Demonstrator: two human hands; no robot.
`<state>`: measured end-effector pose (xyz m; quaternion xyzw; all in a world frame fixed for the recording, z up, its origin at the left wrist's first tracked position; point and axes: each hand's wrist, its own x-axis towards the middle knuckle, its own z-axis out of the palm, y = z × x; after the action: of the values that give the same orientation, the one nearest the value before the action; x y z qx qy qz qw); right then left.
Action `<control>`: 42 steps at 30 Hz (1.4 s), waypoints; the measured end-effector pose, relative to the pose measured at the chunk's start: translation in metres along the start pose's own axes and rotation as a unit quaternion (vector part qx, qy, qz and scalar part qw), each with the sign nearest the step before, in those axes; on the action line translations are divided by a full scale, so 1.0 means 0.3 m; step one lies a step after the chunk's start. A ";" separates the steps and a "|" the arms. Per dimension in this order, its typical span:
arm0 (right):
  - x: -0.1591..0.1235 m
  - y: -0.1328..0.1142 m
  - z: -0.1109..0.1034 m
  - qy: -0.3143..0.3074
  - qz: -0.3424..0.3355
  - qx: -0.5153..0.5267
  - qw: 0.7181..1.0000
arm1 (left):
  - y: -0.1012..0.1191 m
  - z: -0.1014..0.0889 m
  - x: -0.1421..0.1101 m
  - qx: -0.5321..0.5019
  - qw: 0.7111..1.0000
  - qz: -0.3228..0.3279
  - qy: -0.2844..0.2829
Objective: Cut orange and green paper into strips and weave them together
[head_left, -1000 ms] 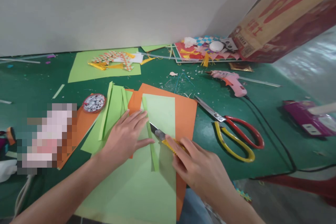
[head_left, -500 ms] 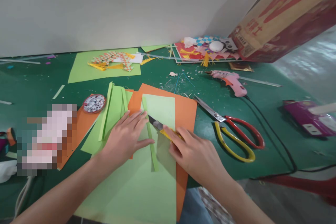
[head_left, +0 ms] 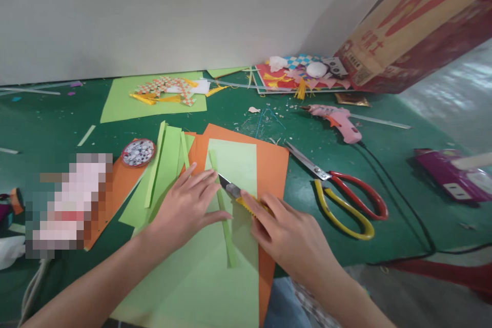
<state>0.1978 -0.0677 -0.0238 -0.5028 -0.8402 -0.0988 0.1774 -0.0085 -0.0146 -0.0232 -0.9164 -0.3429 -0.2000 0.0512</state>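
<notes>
My right hand (head_left: 288, 228) is closed around a yellow utility knife (head_left: 232, 190). The knife's blade points up and left and meets a narrow green paper strip (head_left: 229, 248) near my left fingertips. My left hand (head_left: 188, 197) lies with fingers stretched and thumb spread, pressing on that strip. Beneath both hands is a pale green paper sheet (head_left: 192, 287), on top of an orange sheet (head_left: 272, 174). Left of my left hand, a folded green strip (head_left: 156, 166) rests on more green paper (head_left: 169, 148).
Scissors (head_left: 323, 174) lie right of the papers, below a pink glue gun (head_left: 340, 119) with a trailing cord. A dish of googly eyes (head_left: 139, 152) sits at left. Woven paper crafts (head_left: 163, 89) lie at the back; a paper bag (head_left: 407, 31) stands back right.
The strip under my left hand has slid a little toward me. Both hands and the knife have shifted slightly the same way.
</notes>
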 end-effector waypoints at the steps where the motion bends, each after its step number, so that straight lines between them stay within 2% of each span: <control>1: -0.008 -0.002 -0.004 -0.001 -0.001 0.003 1.000 | 0.003 -0.002 0.002 0.001 1.000 0.008 0.009; 4: -0.026 -0.007 -0.012 -0.013 -0.002 0.006 1.000 | 0.002 -0.003 0.007 -0.005 1.000 0.002 0.007; 12: -0.025 -0.008 -0.012 -0.012 0.000 0.010 1.000 | -0.027 0.020 0.003 -0.014 0.998 -0.050 -0.044; 25: 0.026 0.006 0.015 -0.011 0.023 -0.011 1.000 | -0.022 0.025 0.000 -0.026 0.997 -0.066 -0.044; 30: 0.042 0.013 0.026 -0.014 0.030 -0.012 0.999 | -0.026 0.020 0.002 -0.017 0.997 -0.057 -0.050; 36: 0.029 0.006 0.016 -0.001 0.020 -0.005 1.000 | -0.018 0.019 0.005 0.002 1.000 -0.003 -0.010; 42: -0.005 -0.013 -0.005 -0.011 0.017 0.003 1.000 | 0.000 0.019 0.004 0.010 1.000 -0.014 -0.006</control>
<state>0.1953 -0.0711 -0.0231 -0.5174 -0.8339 -0.0874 0.1711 -0.0058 -0.0125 -0.0279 -0.9123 -0.3576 -0.1918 0.0559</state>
